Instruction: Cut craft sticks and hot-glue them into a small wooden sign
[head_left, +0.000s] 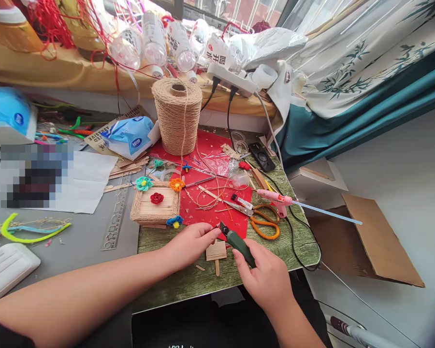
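Note:
My right hand (266, 275) is wrapped round a green-handled craft knife (235, 241), its black tip pointing up-left near the edge of a red mat (203, 212). My left hand (192, 241) rests on the green table with its fingers pinched together close to the knife tip; what they hold, if anything, is too small to name. A small panel of wooden sticks (216, 251) lies between the two hands. Just beyond my left hand sits a twine-wrapped stick frame (155, 205) with small coloured flowers on it.
Orange-handled scissors (264, 220) and a pink glue gun (275, 198) with its black cable lie right of the mat. A big twine spool (177, 116) stands behind it. A metal ruler (116, 217), tissue packs, plastic bottles, a power strip (232, 79) and cardboard (377, 241) surround the table.

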Motion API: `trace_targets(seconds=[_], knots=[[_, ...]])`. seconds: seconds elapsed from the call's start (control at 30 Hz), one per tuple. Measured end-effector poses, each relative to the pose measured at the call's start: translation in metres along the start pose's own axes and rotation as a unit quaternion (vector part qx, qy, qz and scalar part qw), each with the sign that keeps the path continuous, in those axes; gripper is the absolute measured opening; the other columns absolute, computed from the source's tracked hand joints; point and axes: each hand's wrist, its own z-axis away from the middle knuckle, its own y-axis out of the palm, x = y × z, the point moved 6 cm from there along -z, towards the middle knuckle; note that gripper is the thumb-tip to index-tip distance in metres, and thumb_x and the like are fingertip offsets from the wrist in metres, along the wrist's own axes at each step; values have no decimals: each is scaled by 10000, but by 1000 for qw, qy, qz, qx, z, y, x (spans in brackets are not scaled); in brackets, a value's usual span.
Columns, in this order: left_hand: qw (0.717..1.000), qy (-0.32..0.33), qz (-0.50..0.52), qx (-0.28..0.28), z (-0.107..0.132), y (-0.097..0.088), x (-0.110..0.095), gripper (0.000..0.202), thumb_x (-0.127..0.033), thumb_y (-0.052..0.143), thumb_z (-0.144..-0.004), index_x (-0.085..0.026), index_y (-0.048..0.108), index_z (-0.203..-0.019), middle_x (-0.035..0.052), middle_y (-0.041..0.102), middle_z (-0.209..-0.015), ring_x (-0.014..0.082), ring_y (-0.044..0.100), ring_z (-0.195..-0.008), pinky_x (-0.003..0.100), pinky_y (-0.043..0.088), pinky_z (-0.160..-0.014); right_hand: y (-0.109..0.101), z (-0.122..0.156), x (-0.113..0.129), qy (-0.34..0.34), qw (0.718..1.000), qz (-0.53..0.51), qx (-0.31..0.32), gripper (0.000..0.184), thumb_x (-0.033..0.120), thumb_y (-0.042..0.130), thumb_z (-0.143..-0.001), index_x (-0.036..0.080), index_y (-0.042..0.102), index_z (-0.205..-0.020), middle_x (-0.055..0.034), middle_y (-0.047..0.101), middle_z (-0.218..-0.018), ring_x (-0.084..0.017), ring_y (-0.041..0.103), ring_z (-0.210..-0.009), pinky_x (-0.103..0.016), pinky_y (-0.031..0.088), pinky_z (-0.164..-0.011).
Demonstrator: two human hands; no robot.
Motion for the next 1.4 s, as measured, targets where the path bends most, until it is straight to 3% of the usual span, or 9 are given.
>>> trace_targets(seconds=[0.2, 0.67, 0.9, 1.4], knots=[[999, 18, 33, -11, 2, 0, 1, 411, -531, 489, -1009, -176, 691, -971, 6, 636, -842, 165, 529, -762, 261, 409, -676, 13, 1, 1, 19, 998, -26, 48, 235, 408, 540, -1043, 226, 689, -1051, -37, 748, -844, -215, 723, -753, -295, 476, -668], [997, 43, 59, -5, 3, 2, -1, 411, -524, 489, -1018, -171, 697, -988, 40, 706, -961, 191, 603, -881, 281, 493, -809, 13, -1, 0, 30, 996, -49, 66, 246, 413, 537, -1044, 226, 697, -1055, -39, 744, -826, -213, 716, -738, -294, 490, -679], [998, 51, 16, -28, 3, -1, 1, 400, -515, 493, -1023, -181, 712, -1049, 52, 725, -1042, 219, 633, -994, 312, 494, -922, 14, -1, -1, 28, 996, -44, 68, 246, 413, 536, -1043, 227, 696, -1061, -40, 743, -833, -218, 718, -747, -296, 492, -680], [999, 30, 8, -10, 1, -1, -2, 439, -528, 491, -1000, -164, 734, -974, 49, 735, -946, 210, 619, -880, 298, 471, -827, 10, -2, -1, 24, 998, -37, 54, 237, 408, 536, -1040, 231, 693, -1037, -21, 738, -827, -205, 712, -730, -295, 471, -656]])
